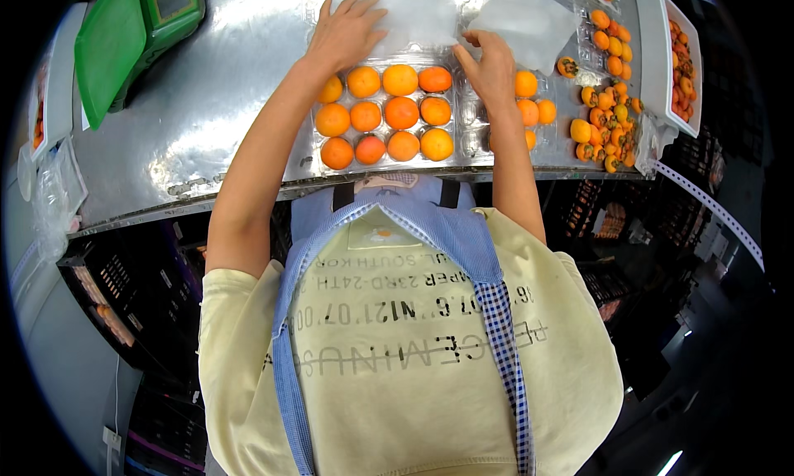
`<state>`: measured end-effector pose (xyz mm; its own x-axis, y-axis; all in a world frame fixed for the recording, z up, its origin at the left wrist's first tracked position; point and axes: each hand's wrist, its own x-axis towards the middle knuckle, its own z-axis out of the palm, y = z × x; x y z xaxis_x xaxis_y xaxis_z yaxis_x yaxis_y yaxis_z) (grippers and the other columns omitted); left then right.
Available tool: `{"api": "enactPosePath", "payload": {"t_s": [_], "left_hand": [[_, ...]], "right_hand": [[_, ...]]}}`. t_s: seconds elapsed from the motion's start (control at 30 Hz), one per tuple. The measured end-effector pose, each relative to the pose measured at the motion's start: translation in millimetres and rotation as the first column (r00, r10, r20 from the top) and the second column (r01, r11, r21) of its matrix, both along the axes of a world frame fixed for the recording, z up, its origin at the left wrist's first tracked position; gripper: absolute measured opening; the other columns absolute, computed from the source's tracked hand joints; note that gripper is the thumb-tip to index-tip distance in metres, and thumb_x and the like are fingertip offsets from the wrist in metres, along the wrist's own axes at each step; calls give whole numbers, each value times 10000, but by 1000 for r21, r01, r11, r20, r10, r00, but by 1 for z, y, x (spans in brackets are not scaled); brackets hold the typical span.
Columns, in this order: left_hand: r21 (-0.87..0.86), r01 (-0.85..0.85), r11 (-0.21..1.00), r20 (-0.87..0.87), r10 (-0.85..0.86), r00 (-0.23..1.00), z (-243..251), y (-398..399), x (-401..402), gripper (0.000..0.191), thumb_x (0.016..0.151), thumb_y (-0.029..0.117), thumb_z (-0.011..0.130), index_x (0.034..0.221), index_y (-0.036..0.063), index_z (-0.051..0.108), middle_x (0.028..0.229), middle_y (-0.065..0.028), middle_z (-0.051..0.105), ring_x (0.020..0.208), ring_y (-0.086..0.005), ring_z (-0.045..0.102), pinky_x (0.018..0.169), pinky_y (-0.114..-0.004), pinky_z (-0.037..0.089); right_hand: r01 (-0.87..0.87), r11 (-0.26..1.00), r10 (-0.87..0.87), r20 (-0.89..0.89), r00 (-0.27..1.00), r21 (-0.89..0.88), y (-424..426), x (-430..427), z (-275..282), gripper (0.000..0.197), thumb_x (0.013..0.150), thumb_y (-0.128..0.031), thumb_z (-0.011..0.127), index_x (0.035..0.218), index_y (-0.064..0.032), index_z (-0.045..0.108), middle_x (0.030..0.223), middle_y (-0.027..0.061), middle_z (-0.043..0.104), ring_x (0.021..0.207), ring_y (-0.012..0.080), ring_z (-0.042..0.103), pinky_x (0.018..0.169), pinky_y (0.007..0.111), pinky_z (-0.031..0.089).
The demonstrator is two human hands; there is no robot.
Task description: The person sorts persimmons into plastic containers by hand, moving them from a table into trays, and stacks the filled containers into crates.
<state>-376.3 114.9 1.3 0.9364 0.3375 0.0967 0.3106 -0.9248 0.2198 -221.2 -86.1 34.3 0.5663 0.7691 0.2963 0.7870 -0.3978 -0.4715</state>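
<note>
A clear plastic clamshell tray (384,166) lies before me, its cups filled with rows of orange persimmons (401,113). A thin white translucent liner sheet (417,14) covers its far part, apparently the opened lid. My left hand (348,32) rests palm down at the sheet's left side, fingers spread, gripping nothing. At the sheet's near right corner is my right hand (490,60), thumb and index finger bent toward it; whether they pinch the edge is unclear. My right forearm partly hides a second clear tray (472,113) with a few persimmons (527,111) in it.
Another white sheet (527,20) lies over the second tray's far part. Loose persimmons (611,125) with calyxes are heaped at right, beside a white crate (654,60) of fruit. A green scale (139,35) stands left on the metal table (242,104). Dark crates (111,302) sit below.
</note>
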Motion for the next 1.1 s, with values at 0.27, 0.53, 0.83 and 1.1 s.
{"api": "enactPosePath", "payload": {"t_s": [0.27,0.53,0.83,1.1], "left_hand": [[-46,5,999,46,-3,999,-23,9,-3,458,863,409,525,1284,233,487,1410,-1,379,1342,-208,266,1086,-542,152],[55,-95,994,-238,105,966,26,-3,36,366,858,346,534,1168,154,576,1311,-44,491,1249,-316,388,1038,-572,204],[-143,132,981,184,-105,977,12,-35,70,577,734,-33,551,1272,158,466,1209,-131,500,1065,-313,508,858,-368,453],[93,147,985,-166,-130,978,10,-61,91,545,825,41,494,1288,327,466,1298,-103,452,1111,-334,461,911,-451,404]], "right_hand": [[31,986,-10,-129,992,163,-1,12,5,235,767,-175,673,951,-34,632,884,110,627,837,264,598,744,359,481],[-84,996,77,-187,979,-31,-6,11,-5,389,758,-276,666,1083,-71,606,999,122,610,901,273,592,777,384,472],[-87,963,77,-48,996,-256,3,21,-23,459,787,-372,600,1179,-133,576,1086,90,584,1013,279,537,833,428,438],[-198,967,190,-61,980,-162,-11,32,-8,395,793,-304,605,1137,-109,600,1037,90,623,987,269,561,832,431,435]]}}
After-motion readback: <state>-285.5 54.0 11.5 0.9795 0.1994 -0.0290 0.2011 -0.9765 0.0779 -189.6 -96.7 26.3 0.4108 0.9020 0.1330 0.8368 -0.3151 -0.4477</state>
